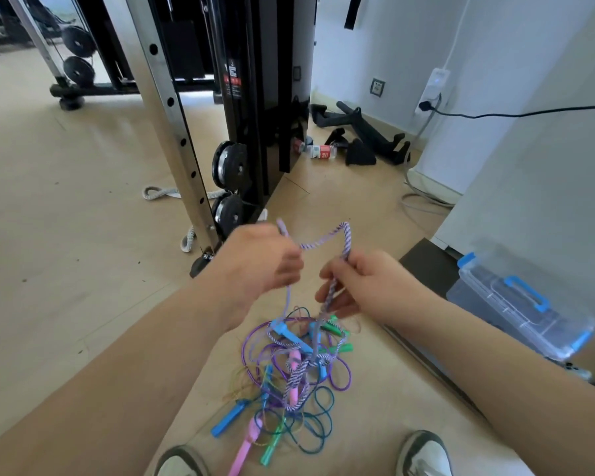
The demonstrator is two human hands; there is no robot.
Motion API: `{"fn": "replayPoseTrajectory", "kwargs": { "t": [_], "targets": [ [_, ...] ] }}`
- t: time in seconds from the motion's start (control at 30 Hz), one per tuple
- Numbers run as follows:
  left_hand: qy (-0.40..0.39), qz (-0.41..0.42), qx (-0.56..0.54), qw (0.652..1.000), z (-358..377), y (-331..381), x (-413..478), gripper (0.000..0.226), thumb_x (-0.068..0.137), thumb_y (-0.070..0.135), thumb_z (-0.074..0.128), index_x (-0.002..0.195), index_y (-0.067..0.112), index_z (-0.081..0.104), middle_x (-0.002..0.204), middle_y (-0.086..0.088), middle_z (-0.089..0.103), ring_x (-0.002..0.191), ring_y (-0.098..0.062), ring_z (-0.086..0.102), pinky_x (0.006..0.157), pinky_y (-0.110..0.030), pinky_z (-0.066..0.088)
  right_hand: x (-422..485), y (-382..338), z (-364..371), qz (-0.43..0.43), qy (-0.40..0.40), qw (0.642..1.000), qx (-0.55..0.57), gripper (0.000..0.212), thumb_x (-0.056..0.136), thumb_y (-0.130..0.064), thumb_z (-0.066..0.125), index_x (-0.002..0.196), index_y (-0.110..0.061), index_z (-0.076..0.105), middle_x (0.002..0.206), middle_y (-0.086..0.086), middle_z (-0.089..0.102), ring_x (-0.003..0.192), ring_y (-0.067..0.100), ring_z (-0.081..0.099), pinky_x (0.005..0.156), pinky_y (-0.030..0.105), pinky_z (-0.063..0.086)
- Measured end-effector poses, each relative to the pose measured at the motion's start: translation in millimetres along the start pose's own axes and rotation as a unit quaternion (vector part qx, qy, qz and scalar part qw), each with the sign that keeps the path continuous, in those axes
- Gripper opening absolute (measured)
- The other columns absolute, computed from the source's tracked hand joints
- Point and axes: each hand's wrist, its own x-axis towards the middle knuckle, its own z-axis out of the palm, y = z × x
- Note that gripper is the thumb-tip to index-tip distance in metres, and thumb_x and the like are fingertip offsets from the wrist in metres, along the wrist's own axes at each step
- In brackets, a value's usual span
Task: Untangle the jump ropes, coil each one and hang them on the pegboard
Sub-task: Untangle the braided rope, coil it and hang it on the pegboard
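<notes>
Our forearms above the jump ropes [289,379].
Left grip [261,262] and right grip [364,286] pinch the striped rope [346,238] looped between them.

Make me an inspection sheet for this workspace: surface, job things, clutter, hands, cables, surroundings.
Surface: beige floor, a few dirt specks.
Job's things: tangled rope pile on the floor; striped rope partly lifted from it; no pegboard seen.
Clutter: bottle, black handles, clear box.
Hands: left hand and right hand both grip the striped rope.
Cables: black cable plugged into power strip; grey cables on the floor.
Surroundings: gym machine, white wall.
</notes>
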Motion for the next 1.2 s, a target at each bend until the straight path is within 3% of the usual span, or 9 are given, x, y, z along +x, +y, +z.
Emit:
{"fn": "replayPoseTrajectory", "kwargs": {
  "t": [0.13,0.27,0.37,0.47,0.57,0.7,0.83,1.0,1.2],
  "targets": [
    [-0.192,-0.03,0.27,0.943,4.3,-25.8,-9.0,0.021,0.085,0.005,0.066,0.104,0.011,0.072,0.092,-0.003,0.068,0.083,-0.018,0.066,0.086,-0.035,0.055,-12.6,-25.8,-6.6,-0.043,0.039,0.974,0.221,0.025,0.11,-0.023,0.045,0.104,-0.004,0.062,0.088,0.016,0.079,0.067,0.029,0.074,0.061,0.035,0.063],
    [-0.153,0.044,0.443,0.882,11.4,-31.2,-14.0,0.014,0.098,0.021,0.058,0.103,0.022,0.071,0.095,0.003,0.074,0.092,-0.014,0.072,0.086,-0.031,0.058,-13.4,-33.2,-14.9,-0.039,0.047,0.945,0.322,0.033,0.11,-0.032,0.045,0.108,-0.004,0.062,0.093,0.018,0.078,0.067,0.029,0.074,0.062,0.035,0.063],
    [-0.077,0.045,0.296,0.951,16.5,-24.8,-12.9,0.017,0.105,0.015,0.05,0.101,0.009,0.065,0.089,-0.018,0.076,0.077,-0.025,0.078,0.078,-0.051,0.063,-7.5,-23.0,-17.8,0.015,0.022,0.969,0.246,0.052,0.11,-0.047,0.038,0.118,-0.002,0.062,0.106,0.019,0.078,0.088,0.03,0.078,0.081,0.045,0.063],
    [-0.006,0.081,0.089,0.993,19.9,-6.5,-15.1,0.018,0.108,0.012,0.049,0.106,-0.001,0.062,0.076,-0.015,0.075,0.069,-0.023,0.077,0.067,-0.037,0.065,-2.7,-8.9,-18.5,0.04,-0.033,0.976,0.212,0.037,0.105,-0.029,0.045,0.123,-0.006,0.067,0.115,0.015,0.076,0.104,0.028,0.074,0.098,0.046,0.057],
    [0.013,0.08,-0.079,0.994,21.2,8.2,-15.6,0.022,0.107,0.015,0.053,0.106,-0.004,0.062,0.079,-0.016,0.078,0.071,-0.024,0.077,0.063,-0.028,0.063,-3.6,3.9,-20.7,-0.013,-0.081,0.994,0.068,0.044,0.085,-0.008,0.061,0.127,-0.015,0.071,0.12,0.005,0.076,0.117,0.016,0.07,0.102,0.037,0.054],
    [-0.025,0.064,-0.236,0.969,22.3,19.3,-17.8,0.016,0.105,0.012,0.053,0.109,-0.001,0.063,0.081,-0.016,0.076,0.068,-0.017,0.076,0.063,-0.025,0.062,-8.0,20.9,-11.4,-0.04,-0.065,0.984,-0.161,0.025,0.1,-0.017,0.061,0.123,-0.02,0.07,0.114,-0.014,0.074,0.108,0.002,0.068,0.099,0.022,0.052],
    [-0.048,0.052,-0.267,0.961,19.7,21.2,-16.1,0.022,0.107,0.018,0.051,0.11,-0.002,0.06,0.094,-0.019,0.078,0.08,-0.022,0.078,0.071,-0.029,0.064,-4.9,16.7,-12.3,-0.063,0.02,0.983,-0.174,0.017,0.104,-0.022,0.056,0.104,-0.018,0.073,0.095,-0.006,0.079,0.09,0.009,0.072,0.082,0.021,0.051],
    [-0.098,0.006,0.021,0.995,15.3,-3.5,-9.3,0.031,0.087,0.009,0.071,0.117,0.004,0.067,0.115,-0.019,0.075,0.097,-0.024,0.076,0.093,-0.039,0.061,-12.2,-4.7,-10.7,-0.107,0.109,0.987,0.049,0.02,0.103,-0.019,0.061,0.097,-0.003,0.071,0.084,0.017,0.078,0.077,0.037,0.076,0.073,0.045,0.065],
    [-0.172,0.068,0.269,0.945,20.3,-26.8,-19.0,0.028,0.096,0.031,0.066,0.103,0.005,0.07,0.081,-0.009,0.06,0.074,-0.016,0.051,0.077,-0.035,0.047,-23.4,-23.1,-15.0,-0.106,0.131,0.959,0.229,0.021,0.103,-0.022,0.061,0.101,-0.002,0.069,0.085,0.018,0.077,0.068,0.034,0.075,0.059,0.035,0.061]
  ]
}}
